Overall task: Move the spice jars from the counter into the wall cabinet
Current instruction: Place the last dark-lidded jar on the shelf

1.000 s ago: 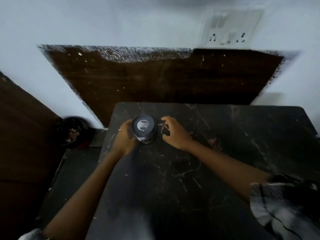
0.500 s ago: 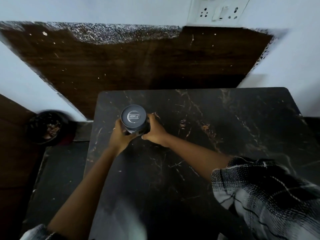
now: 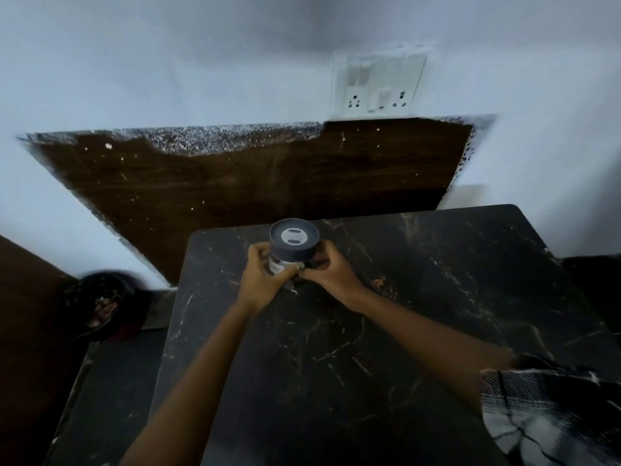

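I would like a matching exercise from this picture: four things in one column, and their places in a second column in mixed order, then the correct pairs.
Things:
1. spice jar
2. switch panel
3. dark bowl
4. checked sleeve

Places:
A. on the white wall, above the brown panel
B. lower right corner of the view
C. between both hands, over the black counter
D. left of the counter, lower down

Pairs: 1-C, 2-A, 3-D, 4-B

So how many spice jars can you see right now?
1. The spice jar is held between the left hand and the right hand, above the far left part of the dark counter. Others may lie outside the view.
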